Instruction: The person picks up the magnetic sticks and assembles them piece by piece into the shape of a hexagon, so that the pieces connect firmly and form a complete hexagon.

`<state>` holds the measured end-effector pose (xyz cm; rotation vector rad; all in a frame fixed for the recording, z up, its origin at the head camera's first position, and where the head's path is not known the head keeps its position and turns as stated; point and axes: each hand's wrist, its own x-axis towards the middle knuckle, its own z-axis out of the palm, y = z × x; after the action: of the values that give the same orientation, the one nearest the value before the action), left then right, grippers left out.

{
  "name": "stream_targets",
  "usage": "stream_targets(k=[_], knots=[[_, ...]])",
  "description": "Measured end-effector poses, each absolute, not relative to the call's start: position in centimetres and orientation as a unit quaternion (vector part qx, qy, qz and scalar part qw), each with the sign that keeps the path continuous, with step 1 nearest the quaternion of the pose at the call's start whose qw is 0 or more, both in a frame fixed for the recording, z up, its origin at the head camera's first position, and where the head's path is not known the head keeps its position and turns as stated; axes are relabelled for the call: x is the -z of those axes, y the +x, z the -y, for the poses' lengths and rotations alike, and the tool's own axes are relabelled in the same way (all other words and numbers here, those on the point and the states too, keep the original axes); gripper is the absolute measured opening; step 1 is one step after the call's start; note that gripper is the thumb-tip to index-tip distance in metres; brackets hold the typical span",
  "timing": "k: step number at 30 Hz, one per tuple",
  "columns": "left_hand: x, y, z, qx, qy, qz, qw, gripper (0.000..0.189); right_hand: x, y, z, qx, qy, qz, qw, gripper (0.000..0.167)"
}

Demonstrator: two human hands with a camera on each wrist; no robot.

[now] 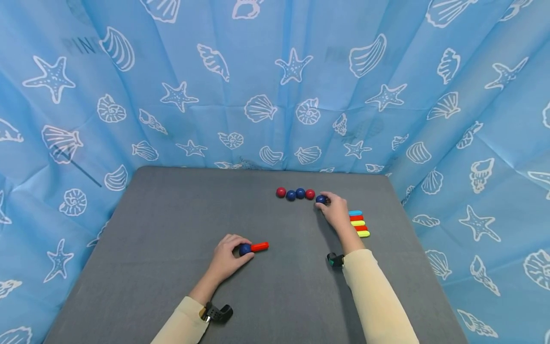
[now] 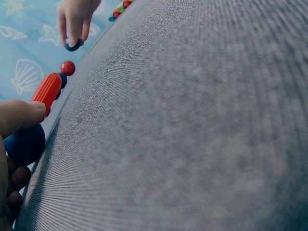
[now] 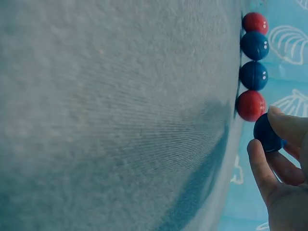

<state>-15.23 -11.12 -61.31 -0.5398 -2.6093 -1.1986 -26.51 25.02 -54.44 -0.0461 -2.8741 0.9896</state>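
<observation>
My left hand [image 1: 227, 258] grips a dark blue ball [image 1: 245, 249] between thumb and fingers, low over the grey table. A ridged red stick [image 1: 259, 246] runs out to the right from that ball, its end against it. At the back right, my right hand [image 1: 336, 211] pinches another blue ball [image 3: 267, 133] between thumb and fingertips. Just left of it lies a row of balls: a red ball [image 1: 310, 194], two blue balls [image 1: 300, 193] and a second red ball [image 1: 281, 192] at the far end.
Right of my right forearm, several coloured sticks [image 1: 361, 223] in blue, red and yellow lie side by side, partly hidden by the arm. A blue shell-patterned curtain [image 1: 266, 129] hangs behind and beside the grey table [image 1: 180, 210]. Each wrist wears a black band.
</observation>
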Motion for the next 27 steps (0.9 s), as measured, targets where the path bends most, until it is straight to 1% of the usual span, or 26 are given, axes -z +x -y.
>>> stream_targets(k=[4,9,16,20,27], knots=[[61.3,-15.4,11.1,0.411,-0.176,0.889,0.102,0.027,54.0,-25.8,-24.6,-0.335,0.003,0.940,0.064,0.045],[61.4,-15.4,11.1,0.411,-0.177,0.888,0.110,0.026,53.6,-24.8,-23.9,-0.337,0.023,0.938,0.079,0.043],[61.8,-14.8,11.2,0.410,-0.177,0.887,0.117,0.026,53.6,-23.6,-22.8,-0.337,0.033,0.939,0.067,0.043],[61.7,-14.8,11.3,0.414,-0.171,0.886,0.119,0.025,53.8,-23.2,-22.1,-0.350,0.052,0.932,0.077,0.042],[61.2,-15.0,11.2,0.417,-0.176,0.886,0.099,0.026,53.4,-22.2,-20.9,-0.371,0.077,0.920,0.095,0.040]])
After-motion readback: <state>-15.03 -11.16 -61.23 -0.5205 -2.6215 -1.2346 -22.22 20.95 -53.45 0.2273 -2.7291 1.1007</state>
